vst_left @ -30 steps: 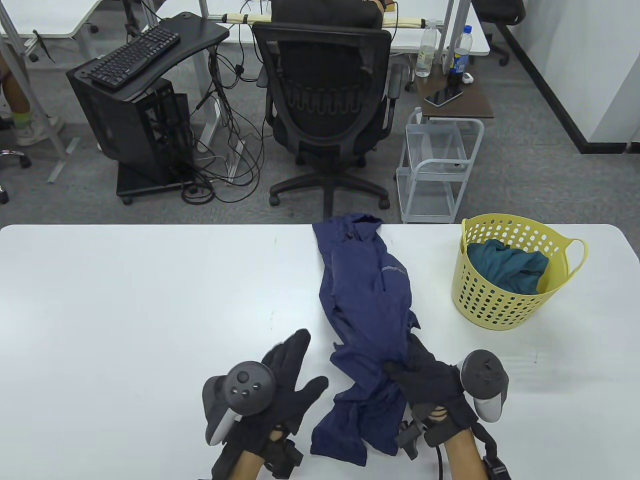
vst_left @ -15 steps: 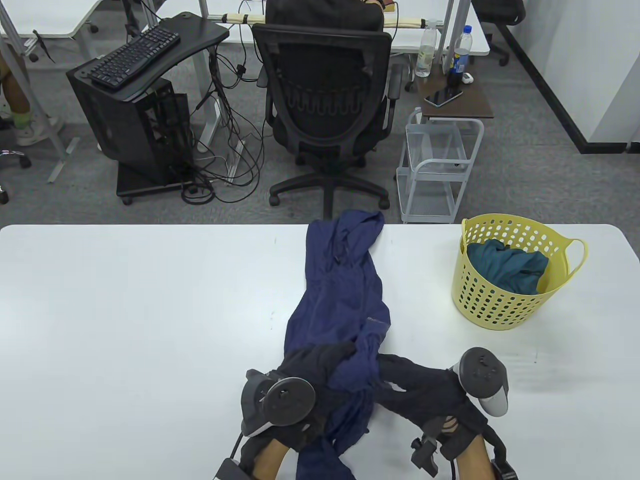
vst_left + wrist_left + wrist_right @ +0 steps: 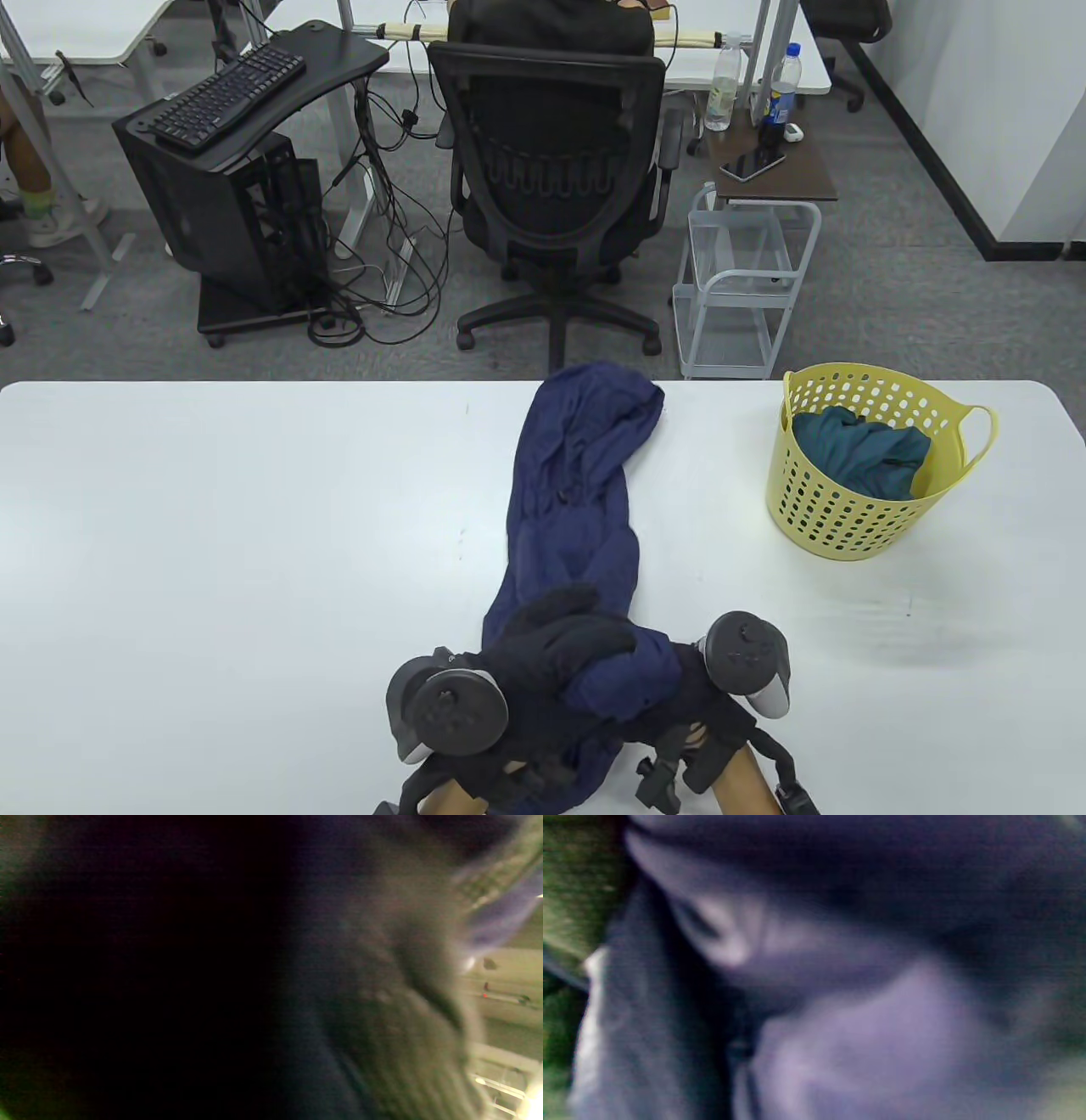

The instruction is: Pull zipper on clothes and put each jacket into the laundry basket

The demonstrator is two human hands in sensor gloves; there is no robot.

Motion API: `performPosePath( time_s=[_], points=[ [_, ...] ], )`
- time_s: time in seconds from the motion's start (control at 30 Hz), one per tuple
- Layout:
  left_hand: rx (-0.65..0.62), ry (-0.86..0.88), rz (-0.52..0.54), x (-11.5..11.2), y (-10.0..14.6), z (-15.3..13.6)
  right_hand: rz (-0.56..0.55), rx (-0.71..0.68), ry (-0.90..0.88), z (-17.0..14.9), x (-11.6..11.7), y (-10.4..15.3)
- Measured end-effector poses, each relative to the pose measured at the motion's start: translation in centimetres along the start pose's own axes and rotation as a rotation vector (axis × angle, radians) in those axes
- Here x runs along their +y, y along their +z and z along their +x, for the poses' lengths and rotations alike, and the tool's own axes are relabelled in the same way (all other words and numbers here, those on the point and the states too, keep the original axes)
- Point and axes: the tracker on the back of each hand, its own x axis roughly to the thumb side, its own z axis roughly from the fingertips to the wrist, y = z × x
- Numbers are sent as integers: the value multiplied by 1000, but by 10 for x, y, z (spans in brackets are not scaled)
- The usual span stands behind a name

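Fingers point(image 3: 585, 638) of the left hand point(image 3: 543, 658) curl over the near end of the navy jacket point(image 3: 577, 492), clutching a bunched fold of it. To its right, the right hand point(image 3: 700, 692) is mostly buried under the same fold; only its tracker and wrist show, so I cannot tell how its fingers lie. Both wrist views are blurred dark cloth and give nothing more. From the hands the jacket runs away across the white table point(image 3: 237, 509) as a long crumpled strip, its far end lying at the table's far edge. Well apart to the right stands the yellow laundry basket point(image 3: 857, 518), upright near the far right corner, with a teal garment point(image 3: 857, 454) heaped inside below the rim. Bare tabletop lies between jacket and basket, and a wide bare stretch spreads to the left.
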Motion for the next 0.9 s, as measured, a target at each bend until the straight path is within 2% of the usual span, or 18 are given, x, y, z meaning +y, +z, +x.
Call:
performPosePath(
  time_s=[0.1,0.2,0.3,0.4,0.47,0.57,0.67,0.7,0.83,0.9],
  points=[
    [53,83,-44,-1,-1,-11,-35,7,-52,-4,0,0],
    [94,196,-114,3,2,-28,-10,-3,-47,0,-10,0],
    [128,405,-234,6,8,-56,-4,-38,-170,8,-22,2],
    [149,575,-436,-5,16,-83,83,-103,-356,19,-29,3],
    [196,663,-468,-15,21,-94,157,-145,-450,26,-30,3],
    [251,763,-558,-36,23,-103,195,-189,-540,33,-34,4],
    [338,789,-670,-56,26,-105,85,-200,-548,32,-51,4],
    [347,791,-692,-64,28,-108,16,-182,-522,30,-62,5],
    [464,1049,-653,-82,36,-114,-224,-95,-320,19,-98,13],
    [534,1152,-697,-88,41,-117,-317,-61,-234,13,-108,18]
  ],
)
